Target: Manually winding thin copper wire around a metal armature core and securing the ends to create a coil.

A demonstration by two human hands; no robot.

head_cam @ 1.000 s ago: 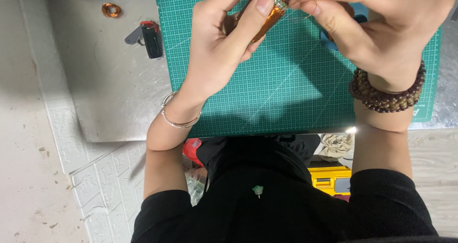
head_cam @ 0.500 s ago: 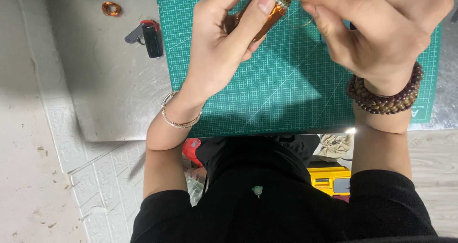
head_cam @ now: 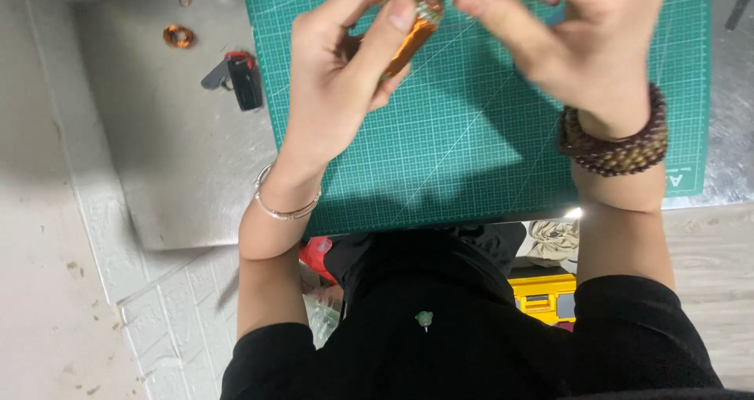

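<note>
Both hands [head_cam: 471, 46] higher, copper coil [head_cam: 416, 19] unchanged

A grey metal table [head_cam: 181, 172] catches a dull sheen, a green gridded cutting mat [head_cam: 471, 148] covering its near edge. Below its left corner lies pale, speckled floor [head_cam: 47, 306] beside white brick-patterned tiles [head_cam: 173, 321]; light wooden boards [head_cam: 707, 258] run on the right.

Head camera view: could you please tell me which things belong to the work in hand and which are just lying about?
In hand: copper-coloured wound piece, held by left hand and right hand above the green cutting mat.

Lying about: small copper coil, black-and-red tool, yellow box.
</note>
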